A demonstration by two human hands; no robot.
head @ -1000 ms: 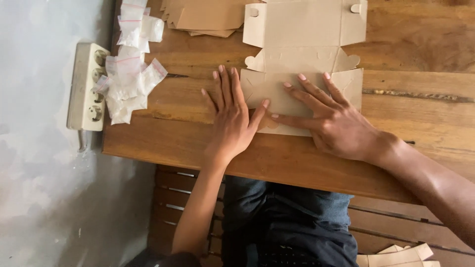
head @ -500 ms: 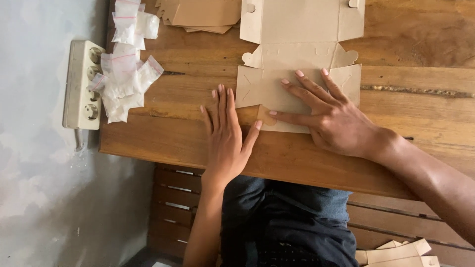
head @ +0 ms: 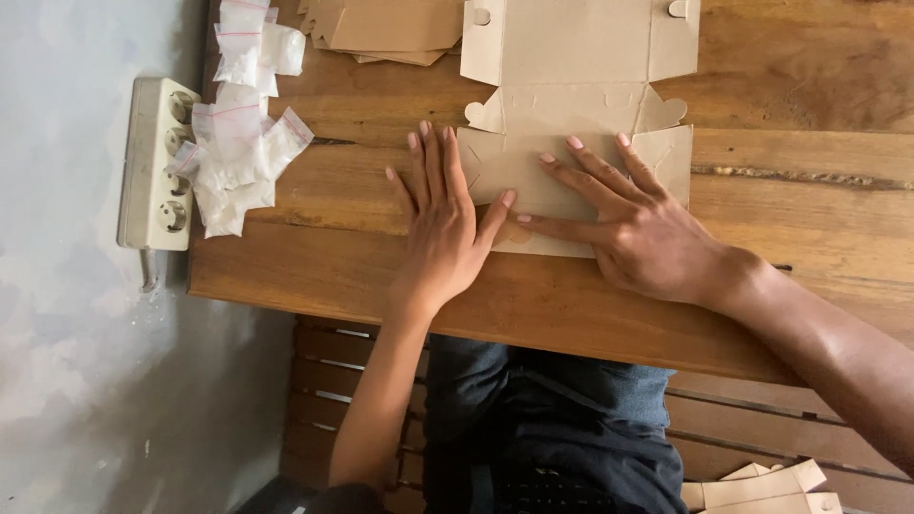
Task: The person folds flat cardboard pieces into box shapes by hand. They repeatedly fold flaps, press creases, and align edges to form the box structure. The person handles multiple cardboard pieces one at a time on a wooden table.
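Note:
A flat, unfolded brown cardboard box blank [head: 571, 86] lies on the wooden table [head: 314, 276]. My left hand [head: 443, 224] rests flat at the blank's left edge, fingers spread, thumb touching the card. My right hand [head: 633, 224] presses flat on the folded near flap of the blank, fingers spread and pointing left. Neither hand grips anything.
A pile of small clear zip bags with white contents [head: 238, 143] sits at the table's left end. A white power strip [head: 157, 162] lies beside it on the floor side. More cardboard blanks [head: 381, 29] lie at the far edge, and others [head: 762, 485] near the bench.
My left hand has slid up and slightly right against the blank's left edge. My right hand stays pressed on the folded flap.

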